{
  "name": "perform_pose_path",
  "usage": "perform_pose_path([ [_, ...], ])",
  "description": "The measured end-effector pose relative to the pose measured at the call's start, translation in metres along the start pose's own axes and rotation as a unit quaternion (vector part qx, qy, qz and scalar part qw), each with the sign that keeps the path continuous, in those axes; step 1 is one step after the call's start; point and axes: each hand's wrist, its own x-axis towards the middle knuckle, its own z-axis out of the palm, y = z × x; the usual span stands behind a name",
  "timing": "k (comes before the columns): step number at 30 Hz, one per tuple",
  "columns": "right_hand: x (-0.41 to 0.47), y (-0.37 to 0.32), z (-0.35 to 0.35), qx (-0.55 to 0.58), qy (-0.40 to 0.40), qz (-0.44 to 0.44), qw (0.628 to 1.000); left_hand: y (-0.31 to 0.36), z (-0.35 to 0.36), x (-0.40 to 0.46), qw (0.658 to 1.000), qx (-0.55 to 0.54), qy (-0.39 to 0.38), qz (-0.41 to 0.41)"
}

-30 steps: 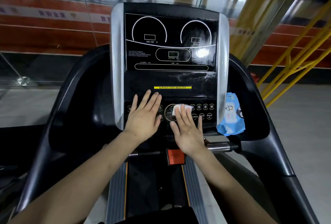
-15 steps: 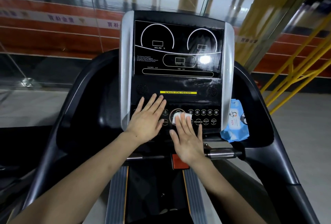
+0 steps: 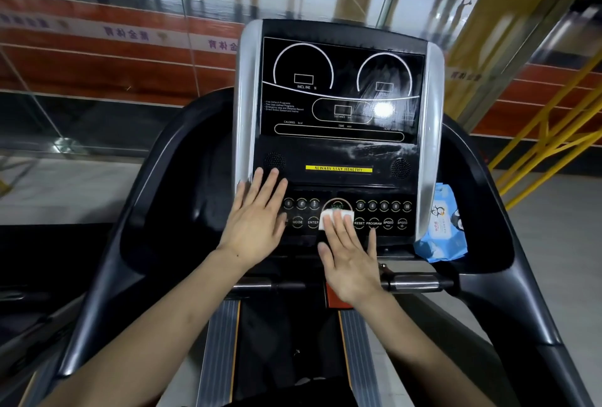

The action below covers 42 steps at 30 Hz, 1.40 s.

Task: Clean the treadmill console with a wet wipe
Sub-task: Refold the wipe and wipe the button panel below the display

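Observation:
The black treadmill console [image 3: 338,152] with silver side rails stands in front of me, its display streaked with wet smears. A folded white wet wipe [image 3: 327,219] lies on the round START button in the middle of the button row. My right hand [image 3: 350,257] presses the wipe flat with straight fingers. To the left, my left hand [image 3: 257,224] rests flat on the button panel, fingers straight and reaching up toward the left speaker grille.
A blue pack of wet wipes [image 3: 443,227] leans in the tray right of the console. A chrome handlebar [image 3: 420,284] and a red safety key [image 3: 335,301] sit below the panel. Curved black side arms [image 3: 153,198] flank the console; yellow railings [image 3: 553,133] stand at right.
My right hand with the wipe has slid slightly left and down over the START button. The left hand has shifted left toward the silver rail. The camera view has tilted.

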Motion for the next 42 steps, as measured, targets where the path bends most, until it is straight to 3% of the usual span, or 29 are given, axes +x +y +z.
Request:
perform_pose_path([
  [7, 0.014, -0.015, 0.0, 0.029, 0.028, -0.001, 0.999, -0.009, 0.004, -0.018, 0.999, -0.022, 0.015, -0.035],
  [12, -0.018, -0.009, 0.02, 0.002, -0.019, -0.004, 1.0, -0.013, 0.006, -0.022, 0.998, -0.034, 0.012, -0.044],
  [22, 0.02, -0.022, -0.001, 0.015, 0.036, -0.004, 0.999, -0.013, 0.008, -0.03, 0.997, -0.041, 0.012, -0.056],
  [28, -0.02, -0.021, 0.031, -0.018, -0.007, -0.009, 1.0, -0.021, 0.004, -0.032, 0.996, -0.056, 0.022, -0.059],
  [36, 0.031, -0.044, -0.008, -0.003, 0.021, -0.024, 0.999, -0.02, 0.004, -0.033, 0.995, -0.075, 0.02, -0.067],
  [42, -0.01, -0.042, 0.023, -0.044, -0.004, -0.031, 0.999, -0.023, 0.003, -0.034, 0.993, -0.086, 0.026, -0.078],
])
